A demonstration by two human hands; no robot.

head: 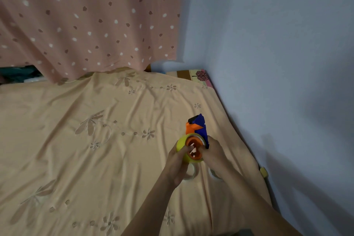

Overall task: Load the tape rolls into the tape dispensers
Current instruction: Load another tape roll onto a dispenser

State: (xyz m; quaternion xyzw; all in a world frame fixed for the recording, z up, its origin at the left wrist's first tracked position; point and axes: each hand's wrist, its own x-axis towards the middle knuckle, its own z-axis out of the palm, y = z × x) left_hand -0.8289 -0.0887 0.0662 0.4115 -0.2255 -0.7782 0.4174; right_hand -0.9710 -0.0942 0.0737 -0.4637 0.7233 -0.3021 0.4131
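Observation:
A blue and orange tape dispenser point(199, 126) is held above the bed, its black roller end pointing away from me. A yellow tape roll point(182, 144) sits around the dispenser's orange hub point(193, 148). My left hand point(178, 163) grips the yellow roll from the left, fingers reaching over its face. My right hand point(215, 154) holds the dispenser's blue body from the right. Two clear tape rolls lie on the sheet under my hands, one point(191, 175) below the left hand and one point(213, 174) partly hidden by the right wrist.
The orange embroidered bedsheet point(95, 149) spreads wide to the left. A blue wall point(277, 63) borders the bed on the right. A pink dotted curtain point(86, 21) hangs at the back. A small yellow object point(264, 172) sits at the bed's right edge.

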